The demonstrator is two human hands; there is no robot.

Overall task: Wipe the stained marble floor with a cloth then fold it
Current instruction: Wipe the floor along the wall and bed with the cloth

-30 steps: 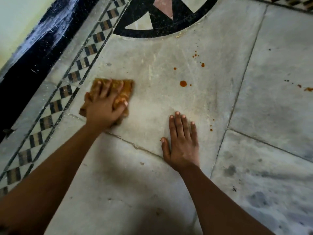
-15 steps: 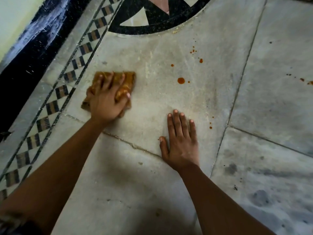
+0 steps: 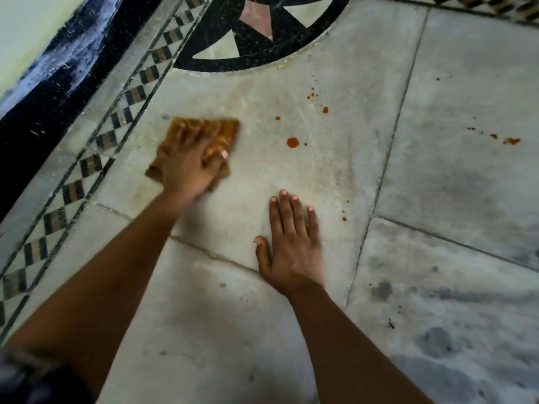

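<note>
The orange cloth (image 3: 217, 132), gripped under the pressing left hand (image 3: 186, 167), has slid closer to the large orange drop (image 3: 292, 142) and now lies just left of it, so that stain is probably next. The right hand (image 3: 291, 252) stays flat on the marble floor (image 3: 452, 83) below the drop, fingers straight.
</note>
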